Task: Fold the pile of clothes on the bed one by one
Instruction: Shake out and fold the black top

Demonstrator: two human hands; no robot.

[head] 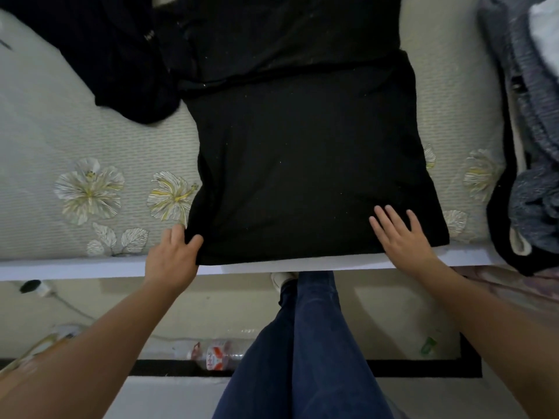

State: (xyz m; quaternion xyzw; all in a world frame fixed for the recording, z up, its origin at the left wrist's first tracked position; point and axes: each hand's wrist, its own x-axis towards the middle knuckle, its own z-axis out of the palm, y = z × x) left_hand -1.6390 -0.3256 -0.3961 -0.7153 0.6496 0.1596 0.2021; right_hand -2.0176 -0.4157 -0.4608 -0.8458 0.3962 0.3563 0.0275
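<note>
A black garment (305, 164) lies spread flat on the bed (90, 140), its near hem at the bed's front edge. My left hand (174, 257) pinches the garment's near left corner between thumb and fingers. My right hand (399, 237) rests flat on the near right part of the cloth, fingers spread. More black clothing (127, 55) lies crumpled at the back left, partly under the far end of the spread garment.
A heap of grey and white clothes (532, 116) fills the bed's right side. The sheet has a flower print. On the floor below are a plastic bottle (214, 355), a white cable (60, 300), and my legs in blue jeans (308, 343).
</note>
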